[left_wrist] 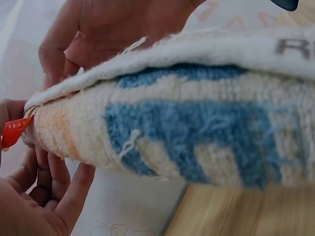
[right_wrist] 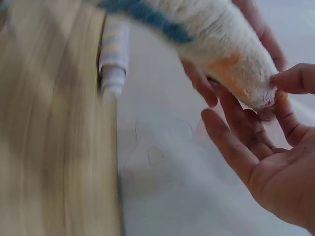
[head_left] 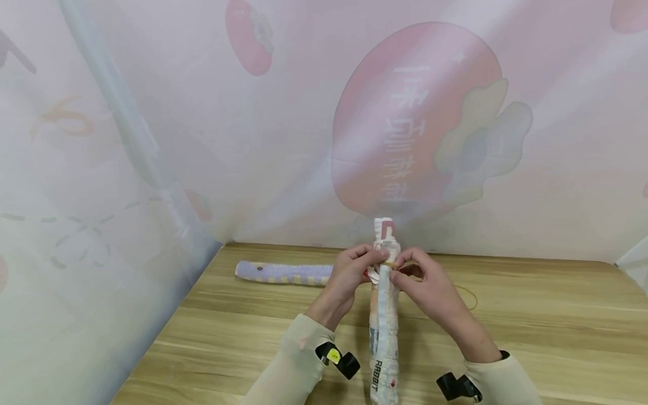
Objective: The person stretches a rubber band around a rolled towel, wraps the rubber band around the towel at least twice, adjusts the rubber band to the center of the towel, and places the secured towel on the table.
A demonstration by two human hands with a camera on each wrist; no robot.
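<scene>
Printed pink curtain hangs behind the wooden worktop, closing off the back edge.

Rolled towel, white with blue blocks and "RABBIT" lettering, is held lengthwise down the worktop's middle, far end raised.

Second roll, lilac with yellow stripes, lies flat to the left of the rolled towel, near the curtain.

Left hand and right hand meet at the towel's far end, fingers of both curled and pinching a thin rubber band round it, likely so the roll cannot spring loose.

Small red tag sticks out at that end.

Another loose band lies right of the towel.
</scene>
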